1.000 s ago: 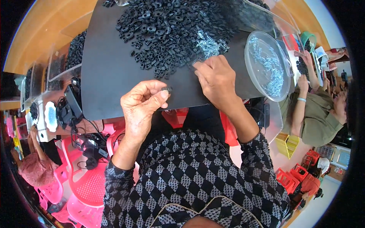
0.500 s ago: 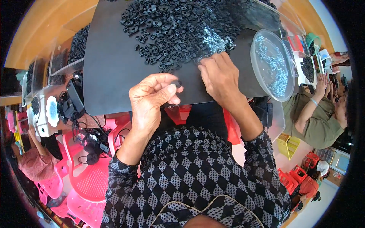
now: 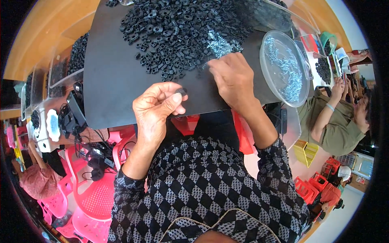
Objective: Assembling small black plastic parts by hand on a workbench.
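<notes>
Between the thumb and fingers of my left hand [image 3: 156, 105] is a small black plastic part [image 3: 182, 92], held just above the near edge of the table. My right hand [image 3: 234, 81] is at the near side of a small pile of shiny metal springs [image 3: 222, 46]. Its fingers are closed together, and whatever is in them is hidden. Beyond both hands spreads a large heap of small black plastic parts [image 3: 166, 42], some with holes through them. The springs lie against the right side of this heap.
Right of my right hand stands a clear round dish [image 3: 273, 77] with many springs. The dark table [image 3: 109, 89] bears everything. Clear bins of black parts [image 3: 79, 54] stand at left. A pink chair [image 3: 97, 196] is lower left. Co-workers sit at both sides, one in a green shirt [image 3: 338, 125].
The whole view has shifted slightly. My left hand still holds the black part, and my right hand stays by the springs with its fingers drawn together.
</notes>
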Action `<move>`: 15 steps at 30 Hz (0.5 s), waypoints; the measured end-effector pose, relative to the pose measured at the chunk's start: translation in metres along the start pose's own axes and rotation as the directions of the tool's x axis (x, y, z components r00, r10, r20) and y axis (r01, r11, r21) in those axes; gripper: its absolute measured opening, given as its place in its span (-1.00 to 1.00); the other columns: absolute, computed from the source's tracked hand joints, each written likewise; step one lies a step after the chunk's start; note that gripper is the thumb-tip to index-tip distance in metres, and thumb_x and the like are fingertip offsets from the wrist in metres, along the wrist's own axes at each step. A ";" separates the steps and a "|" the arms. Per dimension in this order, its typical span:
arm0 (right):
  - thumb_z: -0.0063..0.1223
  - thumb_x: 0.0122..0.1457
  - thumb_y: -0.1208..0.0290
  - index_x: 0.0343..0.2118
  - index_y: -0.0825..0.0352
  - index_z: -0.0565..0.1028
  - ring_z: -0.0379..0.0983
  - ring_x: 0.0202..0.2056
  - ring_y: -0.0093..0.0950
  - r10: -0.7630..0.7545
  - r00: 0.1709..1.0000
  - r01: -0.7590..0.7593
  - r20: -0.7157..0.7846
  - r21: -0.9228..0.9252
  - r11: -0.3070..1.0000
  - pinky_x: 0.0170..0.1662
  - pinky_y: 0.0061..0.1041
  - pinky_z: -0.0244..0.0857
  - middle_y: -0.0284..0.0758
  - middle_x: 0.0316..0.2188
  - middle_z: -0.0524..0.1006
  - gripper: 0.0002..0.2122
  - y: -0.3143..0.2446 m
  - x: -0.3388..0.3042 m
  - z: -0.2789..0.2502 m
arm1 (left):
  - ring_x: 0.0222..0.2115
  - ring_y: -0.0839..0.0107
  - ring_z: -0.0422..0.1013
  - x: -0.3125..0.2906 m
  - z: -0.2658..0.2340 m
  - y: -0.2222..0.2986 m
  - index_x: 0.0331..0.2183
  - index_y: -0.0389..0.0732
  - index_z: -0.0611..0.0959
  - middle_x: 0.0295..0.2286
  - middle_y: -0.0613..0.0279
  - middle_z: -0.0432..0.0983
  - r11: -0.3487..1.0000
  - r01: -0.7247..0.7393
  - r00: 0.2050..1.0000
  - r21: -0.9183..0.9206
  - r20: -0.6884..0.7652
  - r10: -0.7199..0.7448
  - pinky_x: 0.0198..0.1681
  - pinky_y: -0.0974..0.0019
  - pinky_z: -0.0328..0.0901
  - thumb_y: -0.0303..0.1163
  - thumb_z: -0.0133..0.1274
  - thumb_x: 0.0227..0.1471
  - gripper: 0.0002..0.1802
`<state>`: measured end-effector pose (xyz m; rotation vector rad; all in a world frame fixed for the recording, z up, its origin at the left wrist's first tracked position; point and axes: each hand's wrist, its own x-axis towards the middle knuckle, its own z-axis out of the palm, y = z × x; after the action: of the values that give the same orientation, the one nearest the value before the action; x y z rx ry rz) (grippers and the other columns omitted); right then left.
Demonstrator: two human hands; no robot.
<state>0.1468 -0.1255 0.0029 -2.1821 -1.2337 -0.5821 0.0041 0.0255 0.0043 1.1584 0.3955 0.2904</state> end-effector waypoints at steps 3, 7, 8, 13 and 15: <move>0.05 -0.25 0.59 -0.53 0.29 0.50 0.29 -0.44 -0.33 -0.072 0.996 0.076 0.061 -0.066 0.995 -0.43 -0.40 0.23 -0.31 -0.56 0.34 -0.87 -0.002 0.004 0.008 | -0.61 0.55 0.43 -0.001 0.000 -0.001 -0.30 -0.35 0.57 -0.46 0.13 0.57 1.000 0.014 1.000 0.003 0.000 -0.014 -0.53 0.56 0.30 -0.52 0.12 -0.04 -0.80; 0.10 -0.21 0.56 -0.51 0.28 0.52 0.30 -0.46 -0.34 -0.113 0.981 0.131 0.158 -0.109 0.985 -0.45 -0.40 0.22 -0.32 -0.57 0.34 -0.87 -0.003 0.014 0.006 | -0.64 0.53 0.40 -0.001 0.004 0.001 -0.32 -0.40 0.56 -0.49 0.04 0.56 1.000 0.017 1.000 -0.011 -0.026 -0.017 -0.55 0.53 0.32 -0.56 0.12 -0.07 -0.81; 0.10 -0.20 0.56 -0.53 0.30 0.50 0.29 -0.47 -0.34 -0.143 0.974 0.164 0.175 -0.113 0.980 -0.45 -0.39 0.21 -0.32 -0.57 0.33 -0.90 -0.003 0.017 0.007 | -0.64 0.53 0.40 -0.001 0.003 0.001 -0.32 -0.40 0.56 -0.49 0.04 0.56 1.000 0.016 1.000 -0.010 -0.027 -0.016 -0.55 0.53 0.32 -0.56 0.12 -0.07 -0.81; 0.11 -0.19 0.57 -0.59 0.33 0.43 0.26 -0.48 -0.33 -0.222 0.968 0.233 0.116 -0.091 0.968 -0.45 -0.37 0.19 -0.31 -0.58 0.30 -0.92 0.000 0.019 0.015 | -0.65 0.53 0.41 0.000 0.003 0.002 -0.32 -0.39 0.56 -0.49 0.04 0.56 1.000 0.009 1.000 -0.014 -0.020 -0.009 -0.55 0.53 0.31 -0.55 0.11 -0.06 -0.81; 0.10 -0.20 0.52 -0.60 0.30 0.37 0.26 -0.42 -0.32 -0.191 0.978 0.197 0.088 -0.066 0.978 -0.36 -0.38 0.19 -0.28 -0.55 0.30 -0.89 -0.001 0.017 0.015 | -0.63 0.54 0.42 0.001 0.001 0.002 -0.31 -0.38 0.56 -0.49 0.09 0.56 1.000 0.013 1.000 -0.020 -0.016 -0.013 -0.54 0.54 0.30 -0.54 0.11 -0.05 -0.82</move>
<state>0.1561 -0.1044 0.0024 -2.1791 -1.5021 -0.6321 0.0052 0.0255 0.0070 1.1341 0.4134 0.2921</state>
